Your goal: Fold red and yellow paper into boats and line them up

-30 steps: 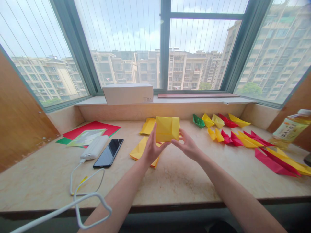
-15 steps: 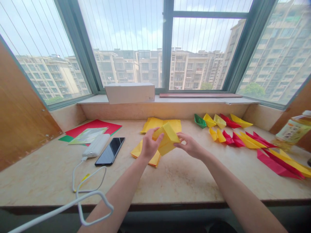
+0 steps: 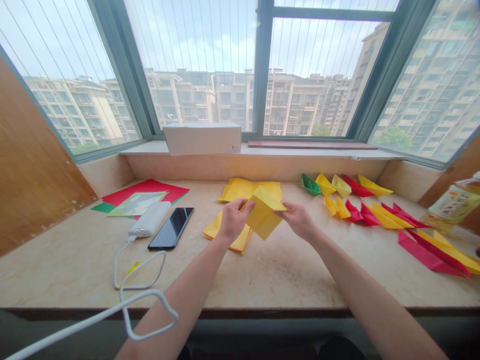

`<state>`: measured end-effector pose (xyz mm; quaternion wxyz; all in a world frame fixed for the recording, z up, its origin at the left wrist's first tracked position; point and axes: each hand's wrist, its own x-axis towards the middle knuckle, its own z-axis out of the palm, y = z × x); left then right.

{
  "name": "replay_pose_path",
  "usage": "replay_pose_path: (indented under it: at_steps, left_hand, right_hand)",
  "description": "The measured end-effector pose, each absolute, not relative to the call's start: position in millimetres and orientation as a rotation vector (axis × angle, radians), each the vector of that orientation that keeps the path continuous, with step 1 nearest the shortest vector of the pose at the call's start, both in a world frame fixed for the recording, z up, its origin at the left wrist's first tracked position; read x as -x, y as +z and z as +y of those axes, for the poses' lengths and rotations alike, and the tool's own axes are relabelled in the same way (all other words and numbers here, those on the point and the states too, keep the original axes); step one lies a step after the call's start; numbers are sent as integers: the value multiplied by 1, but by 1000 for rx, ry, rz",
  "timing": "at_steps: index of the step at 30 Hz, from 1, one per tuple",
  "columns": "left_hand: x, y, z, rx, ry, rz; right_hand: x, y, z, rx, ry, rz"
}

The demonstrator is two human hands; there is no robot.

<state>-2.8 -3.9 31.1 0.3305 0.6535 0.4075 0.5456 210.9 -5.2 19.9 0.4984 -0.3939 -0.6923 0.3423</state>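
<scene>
1. Folded yellow paper (image 3: 264, 216) is held up over the desk (image 3: 277, 282); left hand (image 3: 232, 221) grip's pinching one side, right hand (image 3: 299, 221) grip's pinching the opposite corner.
2. Bottle (image 3: 455, 202) at far right has yellowish drink inside. White box (image 3: 203, 140) on the sill (image 3: 150, 148): can't see inside.
3. Desk's got a marbled top, paper boats (image 3: 388, 217) on the right.
4. Windows (image 3: 195, 40) face apartment blocks (image 3: 292, 102).

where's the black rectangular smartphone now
In the head view, the black rectangular smartphone lies left of centre on the beige marbled counter, right of the white boxy power bank and left of the person's left hand.
</scene>
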Motion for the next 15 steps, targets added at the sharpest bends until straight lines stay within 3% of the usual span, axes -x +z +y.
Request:
replay_pose_path:
  at_steps: [8, 15]
  left_hand:
    - [-5, 23, -6, -1843, 1253, 1190]
    - [-4, 22, -4, -1758, 1267, 1161]
  right_hand:
    - [-206, 21, -12, 1089, 655, -1622]
    - [-194, 28, -20, 933, 896, -1663]
